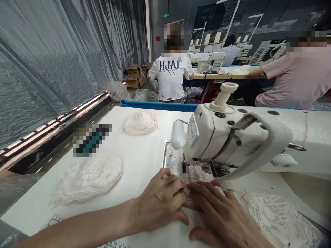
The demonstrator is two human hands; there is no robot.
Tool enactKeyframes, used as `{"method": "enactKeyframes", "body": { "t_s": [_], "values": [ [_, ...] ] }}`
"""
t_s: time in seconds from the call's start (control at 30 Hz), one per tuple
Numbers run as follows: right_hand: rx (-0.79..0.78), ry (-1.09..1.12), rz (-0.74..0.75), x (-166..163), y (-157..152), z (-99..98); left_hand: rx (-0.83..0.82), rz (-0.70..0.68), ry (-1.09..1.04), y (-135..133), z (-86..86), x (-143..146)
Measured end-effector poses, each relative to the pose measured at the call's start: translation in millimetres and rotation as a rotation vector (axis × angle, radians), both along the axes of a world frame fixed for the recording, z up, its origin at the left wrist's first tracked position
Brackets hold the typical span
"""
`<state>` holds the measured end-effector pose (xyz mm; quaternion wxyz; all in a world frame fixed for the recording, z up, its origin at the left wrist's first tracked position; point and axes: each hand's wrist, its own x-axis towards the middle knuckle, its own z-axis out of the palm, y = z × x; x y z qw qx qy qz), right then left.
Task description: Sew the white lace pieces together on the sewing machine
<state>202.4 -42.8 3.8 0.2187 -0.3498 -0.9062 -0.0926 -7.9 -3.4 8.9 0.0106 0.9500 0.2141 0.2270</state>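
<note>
Left hand (165,198) curled, right hand (219,208) nearly flat, on lace (197,174) before the presser foot (184,167); light, even pressure should suit.

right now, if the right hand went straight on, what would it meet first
Most likely the left hand: its bent fingers lie just ahead of the right hand, though depth is unclear.

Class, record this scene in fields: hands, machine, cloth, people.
Left hand: fingers bent, on a lace piece
Right hand: flatter, on the same piece
Machine: white sewing machine, head above that piece
Left cloth: white lace pile, pale pink pile beyond
Right cloth: loose white lace
Nearest people: person in white shirt, back turned; person in pink
</note>
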Motion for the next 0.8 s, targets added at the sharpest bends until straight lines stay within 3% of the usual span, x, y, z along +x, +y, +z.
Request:
{"method": "enactKeyframes", "body": {
  "t_s": [0.17, 0.23, 0.47, 0.63, 0.7, 0.8],
  "values": [
    [-0.018, 0.140, -0.120, -19, -11, 1.1, 0.051, 0.010, -0.127, -4, -6.4, 0],
    [0.018, 0.086, -0.142, -24, -12, 2.2, 0.095, 0.033, -0.204, -3, -9.2, 0],
    [0.119, -0.010, -0.218, -23, -11, -5.5, 0.437, -0.217, -0.108, 19, -25.5, -9],
    [0.109, 0.050, -0.165, -21, -14, -5.3, 0.385, -0.171, -0.052, 9, -14.4, -6],
    [0.089, 0.103, -0.131, -20, -16, -0.8, 0.301, -0.055, -0.053, 0, -7.3, 0],
    [0.047, 0.216, -0.056, -17, -16, 2.7, 0.239, -0.005, -0.087, -6, -2.5, 6]
  ]
}}
